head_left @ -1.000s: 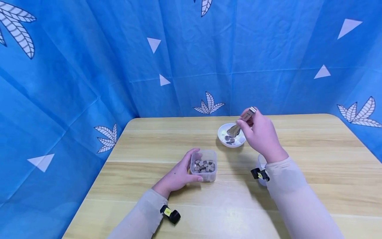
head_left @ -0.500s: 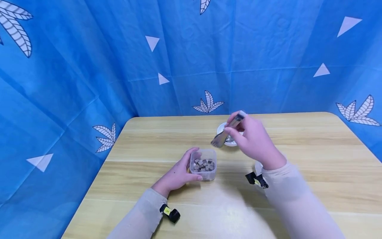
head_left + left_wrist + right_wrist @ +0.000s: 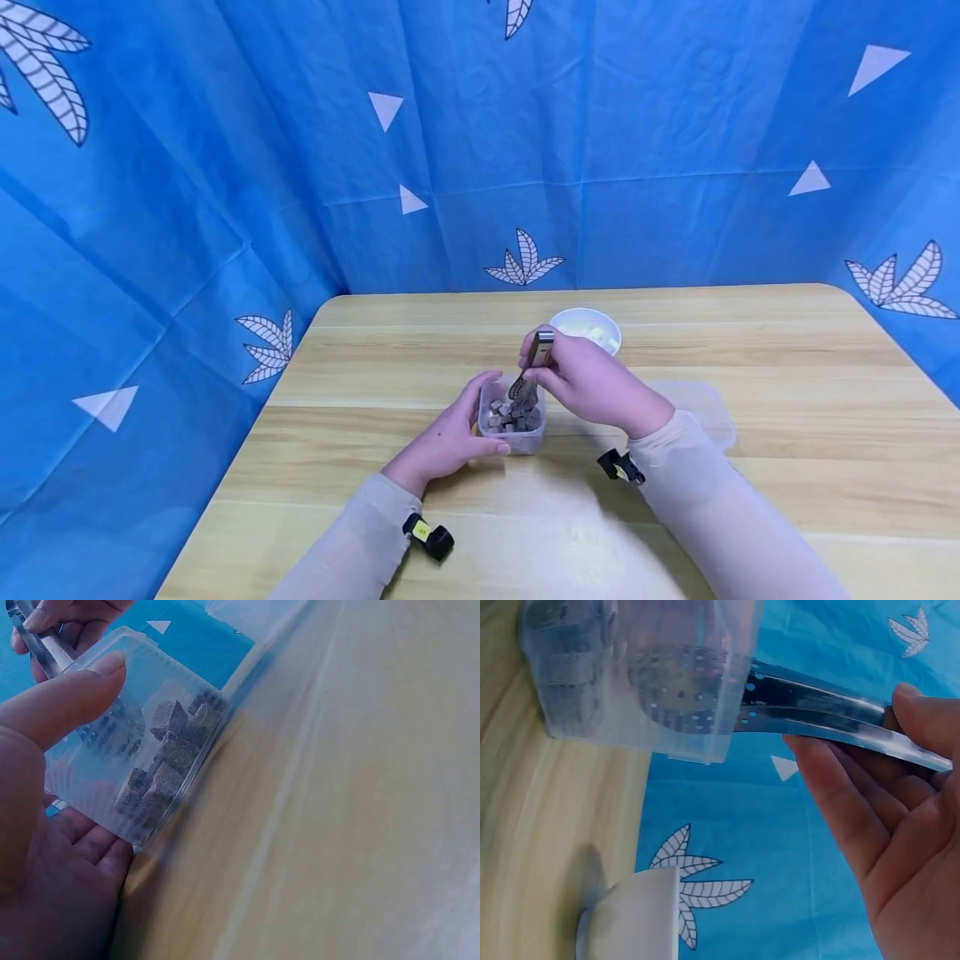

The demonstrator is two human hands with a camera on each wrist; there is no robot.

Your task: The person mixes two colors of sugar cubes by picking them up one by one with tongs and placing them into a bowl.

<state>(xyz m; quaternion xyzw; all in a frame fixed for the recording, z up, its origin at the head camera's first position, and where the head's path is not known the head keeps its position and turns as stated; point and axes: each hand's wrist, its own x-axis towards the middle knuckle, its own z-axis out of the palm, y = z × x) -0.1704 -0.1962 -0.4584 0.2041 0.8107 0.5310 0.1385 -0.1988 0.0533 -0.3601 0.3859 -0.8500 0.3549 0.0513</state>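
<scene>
My left hand grips a clear square plastic container from its left side, thumb in front and fingers behind. Several grey stone cubes lie at the bottom of it. Metal tongs with perforated heads are held by the right hand, above the container's right rear. In the right wrist view the perforated tong heads are inside the container, above the cubes; I cannot tell whether a cube is between them. The left wrist view shows the left thumb pressing the container wall.
Behind the right hand stands a white bowl, its front partly covered by that hand. A translucent lid lies on the wooden table, right of the forearm. A blue patterned curtain hangs behind the table.
My right hand has moved the tongs from the white bowl leftward and toward me, down into the container. The left hand and the container have stayed in place. The lid is less covered now.
</scene>
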